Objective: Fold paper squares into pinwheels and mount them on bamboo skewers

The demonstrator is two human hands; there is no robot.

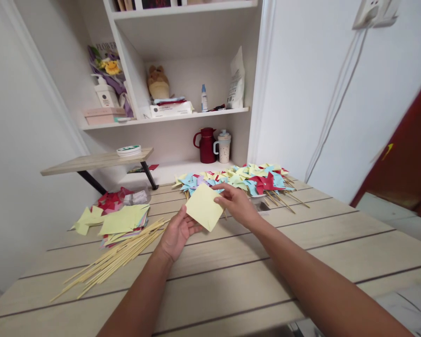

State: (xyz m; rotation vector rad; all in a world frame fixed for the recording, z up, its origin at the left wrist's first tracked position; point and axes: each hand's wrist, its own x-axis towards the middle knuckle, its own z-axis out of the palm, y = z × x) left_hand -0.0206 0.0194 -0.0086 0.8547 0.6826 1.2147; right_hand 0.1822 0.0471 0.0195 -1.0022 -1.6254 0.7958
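Note:
Above the middle of the table, a square of pale yellow paper (205, 207) is held up, turned with one corner toward me; a short line, perhaps a slit, shows near its lower corner. My left hand (181, 229) grips its left corner, thumb on top and fingers beneath. At the right corner my right hand (234, 202) pinches the sheet between thumb and fingers. Left of my left hand lie many thin wooden sticks (122, 255) and a stack of coloured paper squares (124, 221). Behind my right hand is a heap of paper pinwheels (263, 180) on sticks.
A yellow folded pinwheel (87, 220) and a clear box (138, 195) lie at the left, near a small raised shelf (98, 161). Against the back stand a red jug (206, 146) and a speckled cup (224, 147). A small clear container (260, 204) sits beside the pinwheels.

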